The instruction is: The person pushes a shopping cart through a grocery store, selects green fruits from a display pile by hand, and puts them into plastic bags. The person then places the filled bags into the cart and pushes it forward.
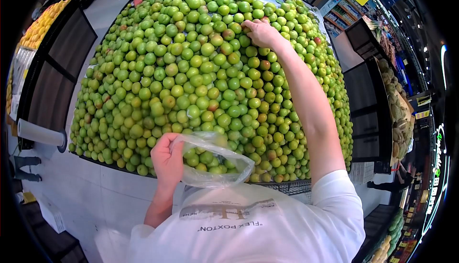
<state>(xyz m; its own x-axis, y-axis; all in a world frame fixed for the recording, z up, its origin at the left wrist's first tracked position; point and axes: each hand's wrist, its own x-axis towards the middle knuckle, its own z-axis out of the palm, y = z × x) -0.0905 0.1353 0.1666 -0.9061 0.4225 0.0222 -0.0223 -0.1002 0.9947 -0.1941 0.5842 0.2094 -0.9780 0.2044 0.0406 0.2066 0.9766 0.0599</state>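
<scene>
Green fruits (196, 80), glossy, some red-blushed; left grip (167, 160) pinching clear bag (245, 166); right grip (261, 33) unclear.

The bag (210, 179) is glossy plastic, the fruits (206, 68) smooth and shiny, the shirt (253, 239) matt cloth.

Left hand (168, 160): one, at the near edge of the display stand (111, 165); fingers curled in a grip. Left forearm (161, 205): bare, partly hidden, angled upward. Right arm (308, 95): one, bare, stretched toward the far edge. Right hand (263, 34): back uppermost, fingers bent, tips partly hidden.
</scene>
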